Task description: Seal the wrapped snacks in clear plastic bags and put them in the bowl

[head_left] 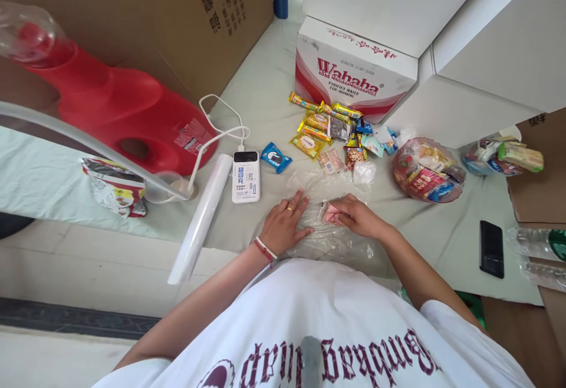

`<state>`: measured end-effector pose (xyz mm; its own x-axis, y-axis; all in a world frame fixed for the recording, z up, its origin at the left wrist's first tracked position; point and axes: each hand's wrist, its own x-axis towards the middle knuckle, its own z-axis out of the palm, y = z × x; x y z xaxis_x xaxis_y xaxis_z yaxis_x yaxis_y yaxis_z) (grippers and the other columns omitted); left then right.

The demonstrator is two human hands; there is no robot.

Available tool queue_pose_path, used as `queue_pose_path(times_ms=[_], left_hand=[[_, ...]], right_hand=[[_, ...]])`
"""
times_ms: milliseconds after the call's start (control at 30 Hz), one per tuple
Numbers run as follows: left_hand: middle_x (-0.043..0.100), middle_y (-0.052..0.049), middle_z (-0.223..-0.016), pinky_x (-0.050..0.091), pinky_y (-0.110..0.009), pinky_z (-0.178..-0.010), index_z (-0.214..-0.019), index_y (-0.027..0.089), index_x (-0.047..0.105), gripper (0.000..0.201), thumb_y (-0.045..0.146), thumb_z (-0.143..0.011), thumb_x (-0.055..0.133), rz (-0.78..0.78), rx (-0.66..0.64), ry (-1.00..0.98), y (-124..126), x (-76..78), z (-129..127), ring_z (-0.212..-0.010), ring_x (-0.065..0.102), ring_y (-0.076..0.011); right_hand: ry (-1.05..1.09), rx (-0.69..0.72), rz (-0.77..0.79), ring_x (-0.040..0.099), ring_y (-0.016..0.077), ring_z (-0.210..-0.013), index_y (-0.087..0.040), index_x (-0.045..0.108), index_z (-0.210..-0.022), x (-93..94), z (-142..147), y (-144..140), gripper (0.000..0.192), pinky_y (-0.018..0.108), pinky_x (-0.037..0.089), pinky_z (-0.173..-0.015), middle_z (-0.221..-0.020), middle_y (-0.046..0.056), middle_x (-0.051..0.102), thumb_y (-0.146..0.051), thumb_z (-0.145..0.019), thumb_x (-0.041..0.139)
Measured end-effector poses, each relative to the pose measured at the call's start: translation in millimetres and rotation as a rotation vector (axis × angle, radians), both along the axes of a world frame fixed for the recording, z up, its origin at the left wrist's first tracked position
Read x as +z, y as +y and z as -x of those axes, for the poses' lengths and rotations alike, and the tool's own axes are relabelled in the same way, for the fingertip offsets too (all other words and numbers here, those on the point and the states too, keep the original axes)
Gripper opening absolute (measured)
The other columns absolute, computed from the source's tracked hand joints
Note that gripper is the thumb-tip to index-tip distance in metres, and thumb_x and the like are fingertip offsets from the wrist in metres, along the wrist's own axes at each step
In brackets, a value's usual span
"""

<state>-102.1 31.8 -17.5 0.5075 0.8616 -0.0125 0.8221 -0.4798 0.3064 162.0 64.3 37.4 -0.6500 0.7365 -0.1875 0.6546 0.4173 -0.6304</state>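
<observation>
Clear plastic film (325, 243) lies wrinkled under the spread left hand (286, 223), while the right hand (356, 216) pinches a pink packet (329, 213) on it. Loose creases could cling or tear if tugged.

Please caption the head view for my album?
Right hand holds a pink packet; left hand rests on clear film, snacks beyond.

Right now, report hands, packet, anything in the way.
Left hand spread on clear film. Right hand gripping pink packet over film. Snack pile beyond, not blocking.
</observation>
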Motion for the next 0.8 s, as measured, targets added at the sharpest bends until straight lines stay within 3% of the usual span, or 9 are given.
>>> queue_pose_path(times_ms=[133,200,267,333,400,500,600,700,800], left_hand=[[0.034,-0.011,-0.17,0.042,-0.058,-0.109,-0.157,0.03,0.047,0.079,0.059,-0.087,0.071,0.016,0.031,-0.005,-6,-0.2,5,-0.139,0.049,-0.0403],[0.037,-0.012,-0.168,0.028,-0.066,-0.119,-0.157,0.032,0.047,0.078,0.06,-0.087,0.07,0.008,0.051,-0.016,-10,-1.6,8,-0.148,0.039,-0.0426],[0.04,-0.013,-0.167,0.014,-0.071,-0.123,-0.158,0.032,0.045,0.079,0.06,-0.088,0.067,0.009,0.052,-0.017,-14,-2.9,12,-0.154,0.033,-0.0429],[0.039,-0.014,-0.167,0.008,-0.073,-0.123,-0.16,0.03,0.042,0.079,0.059,-0.09,0.064,0.023,0.045,-0.012,-17,-3.8,17,-0.155,0.031,-0.042],[0.036,-0.016,-0.168,0.009,-0.073,-0.123,-0.161,0.029,0.04,0.075,0.055,-0.093,0.06,0.038,0.053,-0.003,-19,-4.1,20,-0.155,0.032,-0.0405],[0.031,-0.017,-0.17,0.012,-0.073,-0.122,-0.162,0.027,0.038,0.071,0.05,-0.097,0.054,0.052,0.101,0.01,-22,-3.8,26,-0.154,0.036,-0.0384],[0.027,-0.018,-0.171,0.014,-0.072,-0.122,-0.163,0.025,0.036,0.073,0.051,-0.097,0.054,0.06,0.138,0.019,-26,-3.5,32,-0.154,0.036,-0.0384],[0.027,-0.019,-0.171,0.01,-0.073,-0.123,-0.164,0.023,0.034,0.078,0.054,-0.095,0.055,0.082,0.132,0.035,-29,-3.8,38,-0.154,0.035,-0.0398],[0.03,-0.02,-0.169,0.004,-0.072,-0.124,-0.166,0.02,0.029,0.085,0.056,-0.093,0.055,0.101,0.121,0.05,-29,-4.8,41,-0.154,0.035,-0.0402]], right_hand=[[-0.059,0.011,-0.07,0.059,0.025,-0.109,-0.023,0.074,-0.119,-5.0,0,7,0.028,0.04,0.043,-0.102,-0.118,0.011,0.071,-0.033,-0.101,0.056],[-0.116,-0.158,-0.199,0.054,0.0289,-0.119,-0.022,0.071,-0.127,-4.2,-9,25,0.035,0.043,0.042,-0.105,-0.129,0.013,0.066,-0.039,-0.1,0.056],[-0.214,-0.434,-0.357,0.048,0.0328,-0.127,-0.02,0.064,-0.14,-3.1,-24,52,0.044,0.047,0.04,-0.107,-0.139,0.015,0.06,-0.037,-0.1,0.053],[-0.363,-0.667,-0.454,0.042,0.0384,-0.132,-0.017,0.054,-0.15,-4.7,-38,82,0.056,0.051,0.039,-0.106,-0.148,0.019,0.053,-0.033,-0.096,0.057],[-0.475,-0.717,-0.443,0.04,0.0412,-0.133,-0.015,0.053,-0.15,-9.1,-49,107,0.059,0.051,0.039,-0.103,-0.15,0.02,0.051,-0.029,-0.093,0.059],[-0.533,-0.705,-0.432,0.045,0.0369,-0.127,-0.017,0.065,-0.138,-12.3,-61,128,0.045,0.049,0.039,-0.1,-0.137,0.018,0.062,-0.02,-0.098,0.044],[-0.504,-0.795,-0.491,0.05,0.034,-0.12,-0.016,0.07,-0.131,0.0,-72,126,0.047,0.049,0.039,-0.1,-0.124,0.019,0.067,-0.015,-0.098,0.036],[-0.31,-0.82,-0.54,0.053,0.0329,-0.124,-0.019,0.066,-0.137,21.8,-77,104,0.048,0.05,0.043,-0.101,-0.129,0.018,0.065,-0.019,-0.099,0.036],[-0.012,-0.694,-0.329,0.062,0.0284,-0.118,-0.025,0.067,-0.135,28.3,-62,66,0.045,0.046,0.05,-0.097,-0.127,0.01,0.069,-0.027,-0.101,0.037]])
